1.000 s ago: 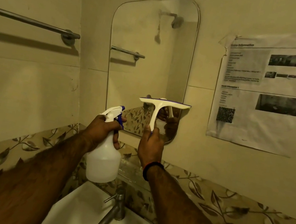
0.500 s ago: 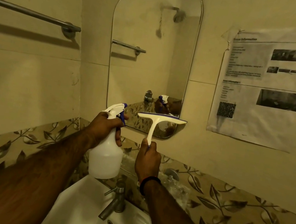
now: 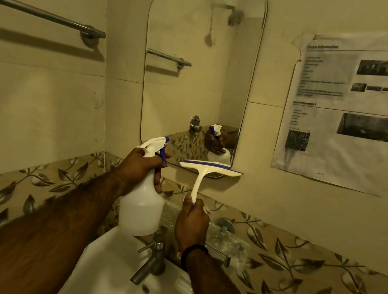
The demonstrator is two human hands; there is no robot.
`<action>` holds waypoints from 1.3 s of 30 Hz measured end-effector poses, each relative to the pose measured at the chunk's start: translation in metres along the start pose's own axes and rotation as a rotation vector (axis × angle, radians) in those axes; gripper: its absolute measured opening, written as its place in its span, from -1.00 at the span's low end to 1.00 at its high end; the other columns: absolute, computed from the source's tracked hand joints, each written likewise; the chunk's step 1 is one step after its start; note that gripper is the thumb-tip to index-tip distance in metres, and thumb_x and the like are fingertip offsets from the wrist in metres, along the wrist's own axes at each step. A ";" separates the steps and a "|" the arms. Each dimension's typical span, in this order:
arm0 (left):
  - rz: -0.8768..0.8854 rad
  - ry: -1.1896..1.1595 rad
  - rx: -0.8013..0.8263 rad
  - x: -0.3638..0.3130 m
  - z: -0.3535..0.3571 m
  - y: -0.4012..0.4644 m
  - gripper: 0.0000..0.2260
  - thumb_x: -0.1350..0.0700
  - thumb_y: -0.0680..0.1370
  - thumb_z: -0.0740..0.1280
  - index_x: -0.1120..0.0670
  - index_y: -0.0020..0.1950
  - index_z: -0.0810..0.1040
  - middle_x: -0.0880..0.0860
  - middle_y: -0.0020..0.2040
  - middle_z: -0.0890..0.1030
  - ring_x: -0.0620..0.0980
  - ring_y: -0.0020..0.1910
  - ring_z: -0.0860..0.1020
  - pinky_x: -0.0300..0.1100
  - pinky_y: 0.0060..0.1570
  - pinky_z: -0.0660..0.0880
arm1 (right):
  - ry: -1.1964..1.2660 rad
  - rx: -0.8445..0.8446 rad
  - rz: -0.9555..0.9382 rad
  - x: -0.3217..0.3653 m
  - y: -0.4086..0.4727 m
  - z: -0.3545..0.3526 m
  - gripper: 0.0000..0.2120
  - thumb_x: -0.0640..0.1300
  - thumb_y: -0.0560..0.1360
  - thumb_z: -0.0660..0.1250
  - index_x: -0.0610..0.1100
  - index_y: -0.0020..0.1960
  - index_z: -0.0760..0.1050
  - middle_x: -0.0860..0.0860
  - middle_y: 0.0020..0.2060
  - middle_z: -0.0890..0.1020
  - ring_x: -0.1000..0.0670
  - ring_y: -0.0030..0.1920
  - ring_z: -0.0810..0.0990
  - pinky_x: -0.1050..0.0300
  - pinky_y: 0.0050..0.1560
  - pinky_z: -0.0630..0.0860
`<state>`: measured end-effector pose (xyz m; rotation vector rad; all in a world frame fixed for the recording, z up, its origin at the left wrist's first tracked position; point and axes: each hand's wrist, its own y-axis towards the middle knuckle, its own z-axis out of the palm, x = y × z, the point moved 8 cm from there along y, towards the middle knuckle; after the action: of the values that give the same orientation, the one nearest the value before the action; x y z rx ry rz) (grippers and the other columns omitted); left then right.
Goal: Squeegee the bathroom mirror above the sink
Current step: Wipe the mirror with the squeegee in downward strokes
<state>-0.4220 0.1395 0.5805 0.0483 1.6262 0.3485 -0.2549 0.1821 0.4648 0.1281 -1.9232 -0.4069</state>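
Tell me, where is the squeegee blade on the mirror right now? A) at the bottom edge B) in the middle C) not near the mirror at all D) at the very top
A: the right hand holds the squeegee with its blade level at the bottom edge of the mirror.

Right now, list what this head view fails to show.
- Wall notice: print blurred, unreadable.
- Squeegee blade contact with the mirror: cannot tell.
- Squeegee handle end: hidden inside right hand.
- Spray bottle fill level: unclear in dim light.
- Sink: cut off by bottom edge.
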 end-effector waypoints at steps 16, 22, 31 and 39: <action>0.017 -0.010 0.013 0.002 -0.001 -0.006 -0.75 0.32 0.54 0.25 0.20 0.19 0.55 0.19 -0.48 0.49 0.15 -0.55 0.49 -0.04 -0.44 0.56 | 0.000 0.000 0.042 -0.015 -0.009 0.006 -0.65 0.15 0.62 0.05 -0.09 0.07 0.45 0.07 -0.32 0.50 0.12 -0.32 0.47 0.25 -0.41 0.30; 0.014 -0.003 0.014 0.004 -0.003 -0.006 -0.74 0.33 0.54 0.24 0.20 0.20 0.55 0.19 -0.48 0.49 0.14 -0.54 0.48 -0.02 -0.43 0.57 | -0.014 -0.007 0.051 -0.022 -0.013 0.008 -0.61 0.16 0.62 0.05 -0.10 0.14 0.47 0.07 -0.33 0.51 0.09 -0.33 0.49 0.21 -0.38 0.34; -0.005 -0.003 0.006 0.006 -0.003 -0.006 -0.75 0.30 0.54 0.26 0.18 0.20 0.54 0.18 -0.47 0.50 0.15 -0.53 0.50 -0.02 -0.41 0.58 | 0.010 0.023 0.065 -0.029 -0.015 0.010 -0.60 0.18 0.61 0.05 -0.07 0.20 0.44 0.02 -0.25 0.57 0.06 -0.27 0.54 0.17 -0.31 0.45; 0.008 0.013 0.001 0.001 -0.003 -0.004 -0.74 0.30 0.55 0.25 0.19 0.22 0.54 0.17 -0.49 0.51 0.16 -0.53 0.51 -0.02 -0.40 0.58 | 0.061 0.021 0.055 -0.031 -0.019 0.009 -0.63 0.17 0.60 0.08 -0.04 0.20 0.45 0.06 -0.29 0.56 0.09 -0.29 0.55 0.26 -0.35 0.44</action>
<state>-0.4239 0.1350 0.5787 0.0535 1.6393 0.3543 -0.2530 0.1745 0.4283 0.0997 -1.8670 -0.3419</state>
